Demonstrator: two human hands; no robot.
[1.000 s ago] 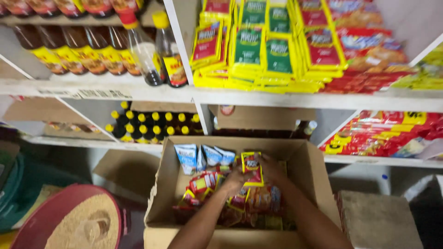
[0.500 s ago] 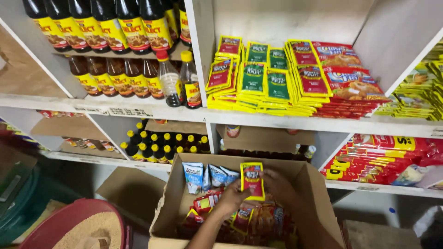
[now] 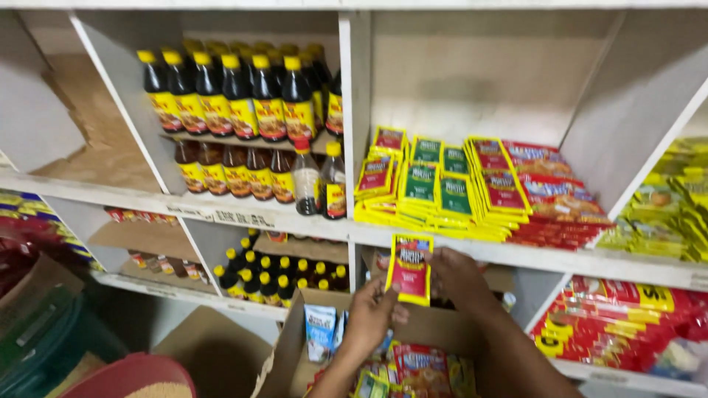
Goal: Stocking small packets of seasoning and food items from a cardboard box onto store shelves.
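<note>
While both hands [image 3: 413,287] pinch a red-and-yellow sachet [image 3: 409,268] — grip closed — white shelves [image 3: 295,221], dark bottles [image 3: 243,92], open carton [image 3: 295,346] below.

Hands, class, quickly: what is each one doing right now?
Left hand: closed on the lower edge of the red and yellow sachet.
Right hand: closed on the same sachet's right side.

red packet [image 3: 408,270] edged yellow; shelf packets [image 3: 435,188] red, green, seemingly yellow-bordered.
</note>
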